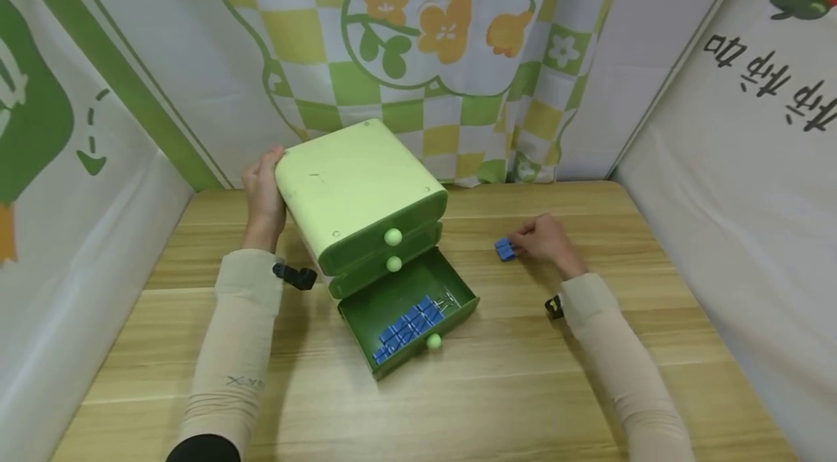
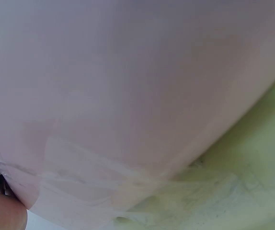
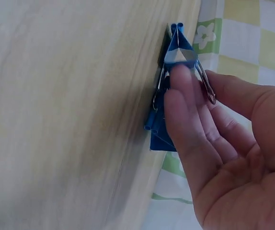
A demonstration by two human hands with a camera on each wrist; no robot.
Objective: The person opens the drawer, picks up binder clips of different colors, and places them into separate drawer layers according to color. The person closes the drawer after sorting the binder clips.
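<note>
A light green cabinet [image 1: 356,182] with dark green drawer fronts stands at an angle on the table. My left hand [image 1: 264,189] grips its back left edge; the left wrist view is mostly a blurred, pale surface. The bottom drawer [image 1: 461,277] is pulled out, with a row of blue binder clips [image 1: 408,324] along its front. To the right of the cabinet, my right hand [image 1: 546,240] pinches a blue binder clip [image 3: 180,45] by its wire handle, thumb on one side and fingertips on the other. More blue clip parts [image 3: 161,141] show directly beside it on the tabletop.
The wooden table [image 1: 523,389] runs back to a checked, flowered curtain [image 1: 418,113]. White printed cloth walls [image 1: 719,171] close in both sides. The two upper drawers, with round knobs [image 1: 393,237], stick out far less than the bottom one.
</note>
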